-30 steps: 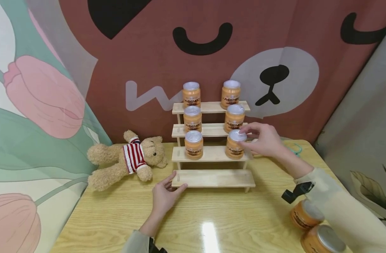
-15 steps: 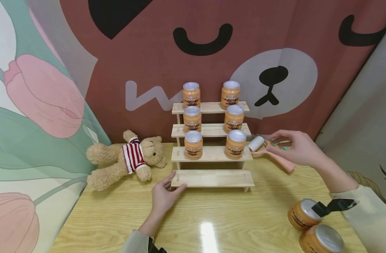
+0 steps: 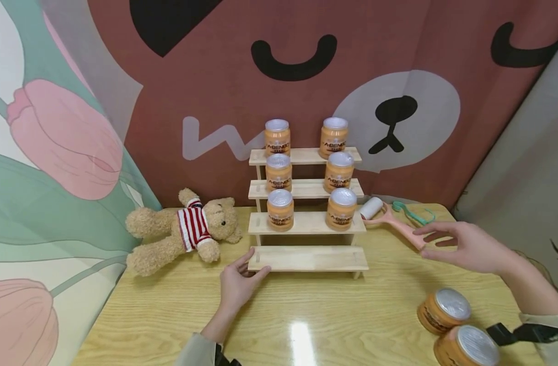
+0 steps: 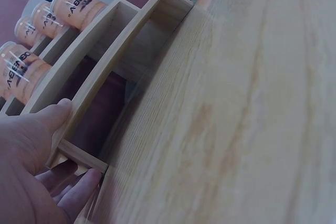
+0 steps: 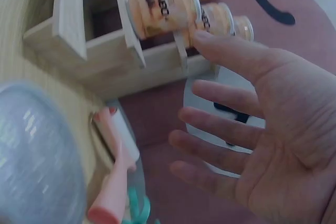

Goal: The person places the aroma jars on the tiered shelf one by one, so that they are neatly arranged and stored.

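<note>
A stepped wooden display rack (image 3: 308, 258) stands on the table. On its upper three steps sit orange jars with shiny lids, two per step, among them the lower right jar (image 3: 341, 209) and lower left jar (image 3: 280, 210). The lowest step is bare. My left hand (image 3: 238, 283) holds this step's left end; in the left wrist view its thumb (image 4: 55, 115) lies on the board and the fingers wrap the end. Over the table's right side hangs my right hand (image 3: 471, 247), holding nothing, fingers spread (image 5: 220, 135). Below it two more orange jars (image 3: 436, 311) stand close together.
A teddy bear (image 3: 194, 226) in a striped shirt lies left of the rack. To its right lie a pink-handled lint roller (image 3: 402, 226) with a white roll and a green hook-shaped item (image 3: 413, 213). A printed curtain (image 3: 206, 81) hangs behind.
My right hand has left the lower right jar on the third step and moved right and toward me, over the table. The left hand keeps its hold on the rack.
</note>
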Demonstrator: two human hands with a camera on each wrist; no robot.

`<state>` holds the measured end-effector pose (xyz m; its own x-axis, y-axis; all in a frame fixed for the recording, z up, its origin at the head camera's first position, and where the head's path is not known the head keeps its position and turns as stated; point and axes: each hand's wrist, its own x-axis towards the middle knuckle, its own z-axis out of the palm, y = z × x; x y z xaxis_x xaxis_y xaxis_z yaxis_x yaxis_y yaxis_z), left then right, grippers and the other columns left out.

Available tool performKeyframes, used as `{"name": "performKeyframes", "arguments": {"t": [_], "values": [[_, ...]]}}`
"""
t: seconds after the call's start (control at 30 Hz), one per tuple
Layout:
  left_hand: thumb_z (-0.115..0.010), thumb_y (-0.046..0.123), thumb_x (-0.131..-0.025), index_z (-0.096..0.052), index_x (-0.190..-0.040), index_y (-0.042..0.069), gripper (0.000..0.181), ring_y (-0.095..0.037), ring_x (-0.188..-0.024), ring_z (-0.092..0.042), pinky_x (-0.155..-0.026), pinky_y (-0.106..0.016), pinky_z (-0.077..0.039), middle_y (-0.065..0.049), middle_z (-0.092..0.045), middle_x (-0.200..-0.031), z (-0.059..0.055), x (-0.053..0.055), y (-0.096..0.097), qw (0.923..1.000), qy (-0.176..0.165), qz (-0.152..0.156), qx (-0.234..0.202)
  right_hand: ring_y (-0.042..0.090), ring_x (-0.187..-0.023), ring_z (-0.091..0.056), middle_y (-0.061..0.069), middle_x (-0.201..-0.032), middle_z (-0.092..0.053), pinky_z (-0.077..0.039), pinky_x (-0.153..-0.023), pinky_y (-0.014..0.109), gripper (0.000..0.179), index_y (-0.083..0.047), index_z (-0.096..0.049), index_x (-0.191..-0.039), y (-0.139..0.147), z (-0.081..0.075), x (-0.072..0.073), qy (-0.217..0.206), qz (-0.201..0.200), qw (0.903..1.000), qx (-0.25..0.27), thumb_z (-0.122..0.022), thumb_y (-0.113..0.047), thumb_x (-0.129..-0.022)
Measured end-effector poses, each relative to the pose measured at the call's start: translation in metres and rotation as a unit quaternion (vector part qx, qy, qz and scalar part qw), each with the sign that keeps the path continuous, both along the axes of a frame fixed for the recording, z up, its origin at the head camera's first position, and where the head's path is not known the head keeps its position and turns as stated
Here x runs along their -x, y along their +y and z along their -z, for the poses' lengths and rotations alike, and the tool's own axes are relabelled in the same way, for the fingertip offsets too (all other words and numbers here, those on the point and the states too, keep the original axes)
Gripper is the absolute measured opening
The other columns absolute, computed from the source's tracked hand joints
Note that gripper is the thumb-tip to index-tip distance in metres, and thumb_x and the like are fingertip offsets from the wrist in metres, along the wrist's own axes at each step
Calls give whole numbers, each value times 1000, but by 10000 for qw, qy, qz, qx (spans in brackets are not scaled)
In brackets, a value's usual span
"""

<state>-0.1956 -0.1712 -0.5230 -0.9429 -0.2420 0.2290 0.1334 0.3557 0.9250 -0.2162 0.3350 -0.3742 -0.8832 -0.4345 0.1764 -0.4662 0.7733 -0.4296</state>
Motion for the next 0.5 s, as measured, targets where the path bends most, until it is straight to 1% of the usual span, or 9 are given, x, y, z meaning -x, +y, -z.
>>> {"name": "performKeyframes", "arguments": {"t": [0.1, 0.17, 0.23, 0.3, 0.4, 0.5], "values": [[-99, 22, -76, -72, -135, 7, 66, -27, -104, -80, -81, -27, -67, -13, -74, -133, 0, 0, 0, 10000, 29, -10, 16, -10, -105, -66, -15, -122, -73, -64, -77, 23, 40, -21, -74, -126, 12, 10, -6, -353, -189, 9991, 106, -89, -24, -89], [-99, 22, -76, -72, -135, 7, 66, -27, -104, -80, -81, -26, -67, -13, -74, -133, 0, 0, 0, 10000, 41, -9, 26, -12, -108, -64, -24, -124, -68, -66, -77, 25, 43, -18, -72, -130, 20, 17, -10, -673, -465, 9964, 234, -87, -21, -90], [-99, 21, -76, -72, -135, 6, 66, -28, -103, -80, -81, -27, -67, -14, -75, -132, 0, 0, 0, 10000, 66, -6, 38, -14, -110, -62, -32, -127, -63, -66, -75, 25, 45, -15, -69, -134, 28, 22, -12, -1053, -718, 9912, 344, -85, -19, -92], [-99, 20, -76, -72, -135, 6, 66, -28, -103, -80, -80, -27, -67, -15, -75, -131, 1, 0, 0, 10000, 85, 4, 29, -14, -112, -61, -34, -132, -59, -66, -75, 25, 46, -11, -67, -137, 34, 27, -13, -1441, -971, 9839, 413, -83, -17, -94], [-98, 20, -77, -72, -134, 4, 65, -29, -102, -81, -80, -28, -67, -17, -75, -130, 1, 0, -1, 9999, 121, 13, 32, -13, -113, -62, -32, -137, -59, -65, -75, 24, 46, -9, -65, -140, 39, 31, -14, -1866, -1293, 9730, 413, -80, -14, -96], [-98, 20, -76, -73, -134, 6, 65, -28, -102, -80, -80, -26, -67, -15, -75, -131, 1, -1, -1, 10000, 65, 10, 1, -9, -112, -66, -31, -139, -60, -64, -79, 23, 46, -6, -63, -141, 43, 34, -15, -2290, -1521, 9604, 458, -78, -10, -97]]}}
